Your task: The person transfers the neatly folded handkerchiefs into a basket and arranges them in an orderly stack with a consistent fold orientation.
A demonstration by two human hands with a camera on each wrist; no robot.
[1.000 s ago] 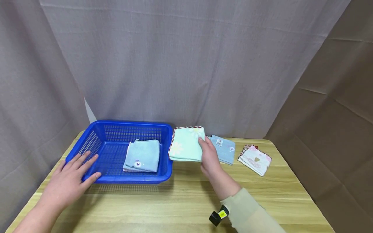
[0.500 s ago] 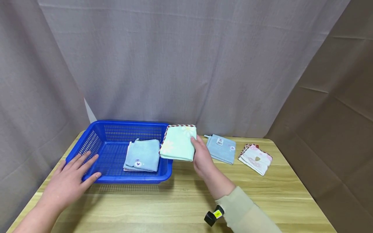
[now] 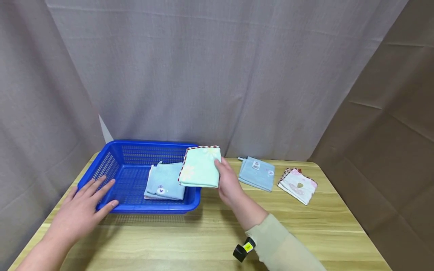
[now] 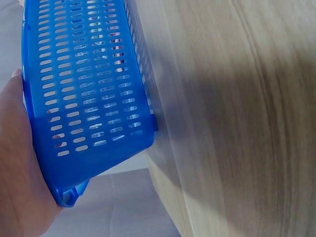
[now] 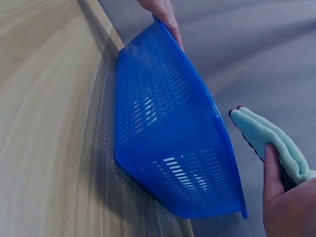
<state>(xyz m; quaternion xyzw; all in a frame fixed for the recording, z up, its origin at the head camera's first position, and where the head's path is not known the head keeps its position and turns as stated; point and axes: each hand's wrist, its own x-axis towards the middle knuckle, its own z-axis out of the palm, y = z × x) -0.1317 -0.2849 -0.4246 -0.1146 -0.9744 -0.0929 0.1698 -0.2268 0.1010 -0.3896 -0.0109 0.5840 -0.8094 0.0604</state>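
I have the left hand (image 3: 79, 210) over the left rim of the blue basket (image 3: 149, 208), fingers straight and spread, its grip not closed round anything. The basket sits by the back left corner of the table (image 3: 162, 244); inside, toward its right wall, lies a folded blue cloth (image 3: 164, 178). The folded mint cloth (image 3: 201, 171) is above the basket's right rim, apart from it, its right side pinched in the grip of my right hand (image 3: 228, 182). I see bare wood between basket and tagged cloth (image 3: 257, 175) near the back edge. Toward the back right corner lies a folded white cloth (image 3: 298, 188).
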